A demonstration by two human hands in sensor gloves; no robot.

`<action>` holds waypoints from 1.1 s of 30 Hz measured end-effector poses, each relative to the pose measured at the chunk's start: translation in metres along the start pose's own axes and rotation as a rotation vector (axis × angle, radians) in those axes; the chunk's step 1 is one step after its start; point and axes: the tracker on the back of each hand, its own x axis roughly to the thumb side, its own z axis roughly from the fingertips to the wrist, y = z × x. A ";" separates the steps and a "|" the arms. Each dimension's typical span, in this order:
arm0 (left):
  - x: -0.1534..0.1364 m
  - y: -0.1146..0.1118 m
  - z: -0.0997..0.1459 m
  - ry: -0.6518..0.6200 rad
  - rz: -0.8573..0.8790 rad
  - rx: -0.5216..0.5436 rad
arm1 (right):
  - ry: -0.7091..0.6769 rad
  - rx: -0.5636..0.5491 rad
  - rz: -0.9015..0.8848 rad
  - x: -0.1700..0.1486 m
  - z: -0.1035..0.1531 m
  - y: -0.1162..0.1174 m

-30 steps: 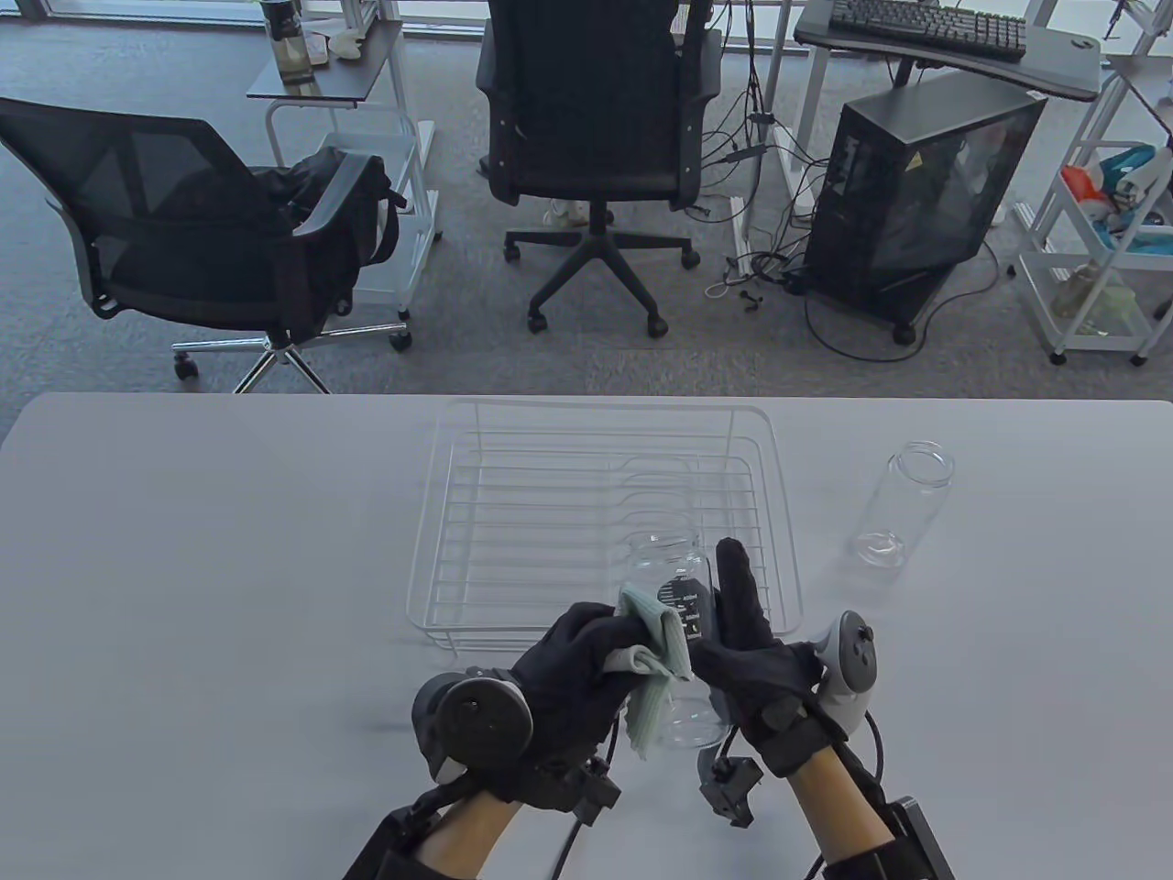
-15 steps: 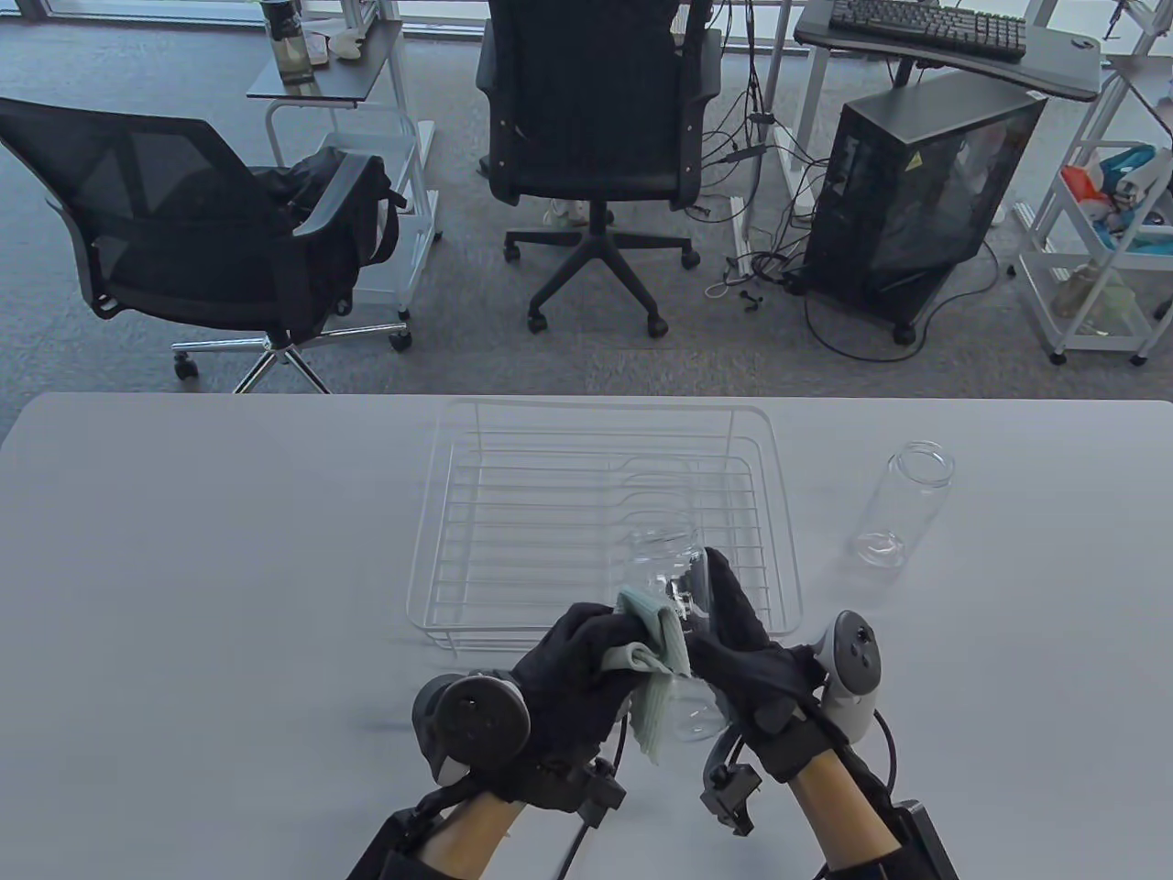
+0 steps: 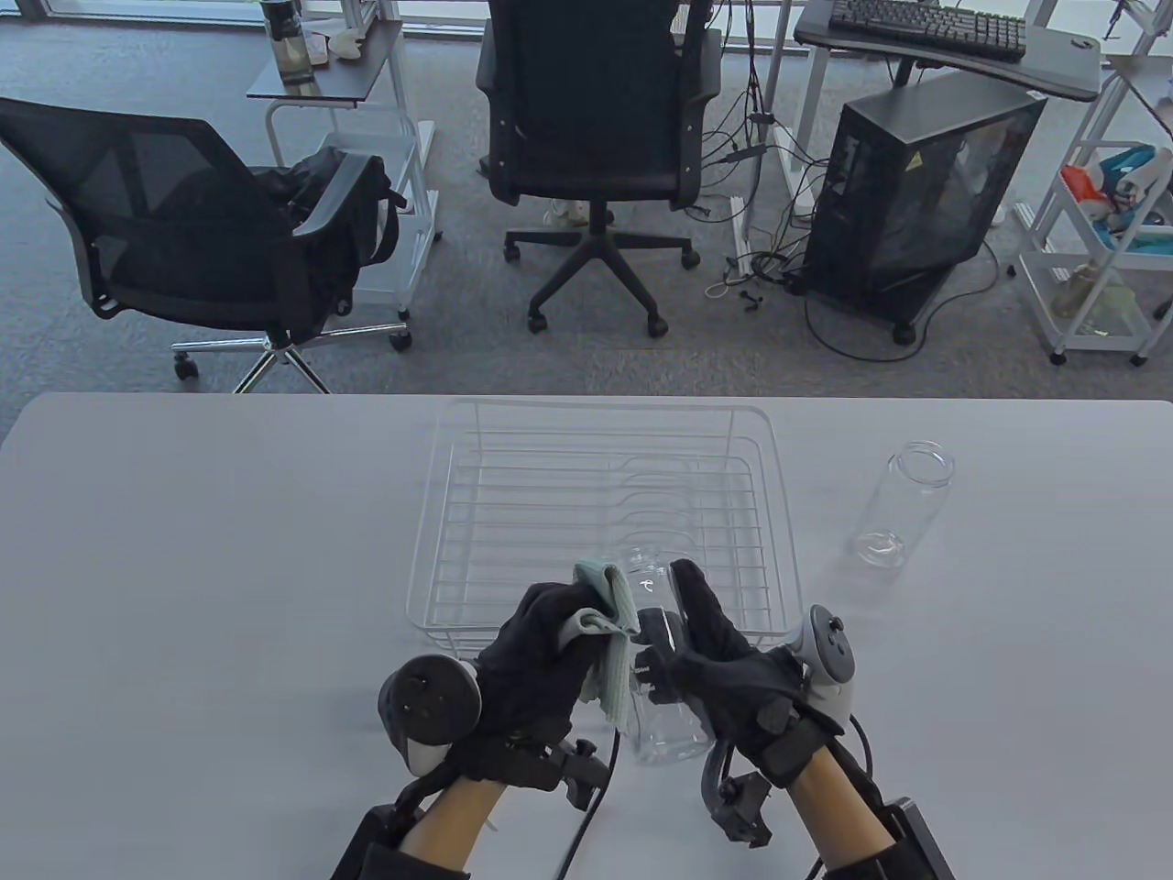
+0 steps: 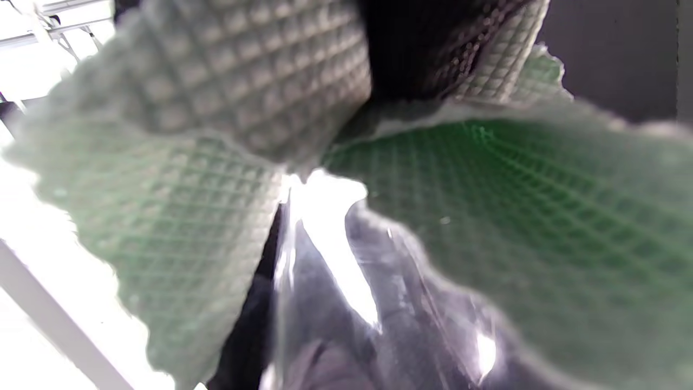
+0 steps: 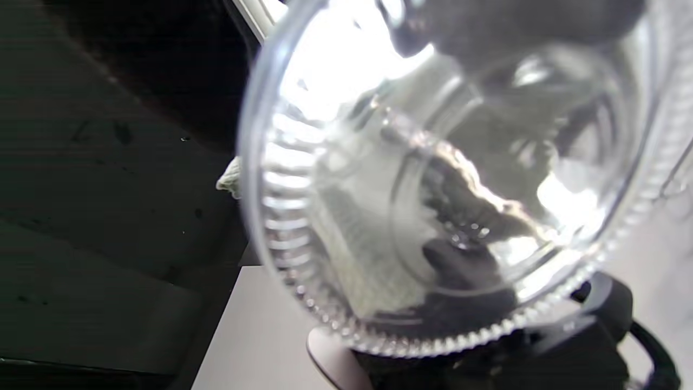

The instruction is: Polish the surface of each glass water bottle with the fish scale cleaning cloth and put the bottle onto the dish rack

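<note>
A clear glass bottle (image 3: 662, 697) is held above the table's near edge, mouth pointing away from me. My right hand (image 3: 710, 655) grips its right side, fingers curled round the glass. My left hand (image 3: 541, 646) holds a pale green fish scale cloth (image 3: 614, 642) and presses it on the bottle's left side. The right wrist view looks into the bottle's ribbed base (image 5: 444, 184). The cloth (image 4: 520, 227) fills the left wrist view, draped over the glass (image 4: 346, 281). A second clear bottle (image 3: 898, 504) stands upright on the table at the right.
The white wire dish rack (image 3: 513, 522) sits mid-table just beyond my hands, with no bottle on it. Beyond the white table (image 3: 183, 550) are office chairs (image 3: 596, 119), a computer tower (image 3: 916, 192) and a trolley (image 3: 1100, 266).
Both hands and the bottle have shifted left and slightly nearer. The cloth slid up toward the bottle's neck, and my right fingers closed further round the glass.
</note>
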 end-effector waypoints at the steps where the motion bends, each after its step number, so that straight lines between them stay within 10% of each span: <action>1: 0.002 -0.003 0.001 -0.016 -0.015 -0.017 | -0.019 -0.028 0.039 0.002 0.001 -0.001; 8: 0.020 -0.035 0.011 -0.143 -0.162 -0.150 | -0.082 -0.229 -0.010 0.008 0.007 -0.015; 25: 0.007 0.001 0.001 -0.033 -0.041 0.039 | 0.062 0.144 0.012 0.006 0.003 -0.002; 33: 0.009 -0.002 0.001 -0.053 -0.039 0.011 | 0.022 0.071 -0.027 0.001 0.003 0.000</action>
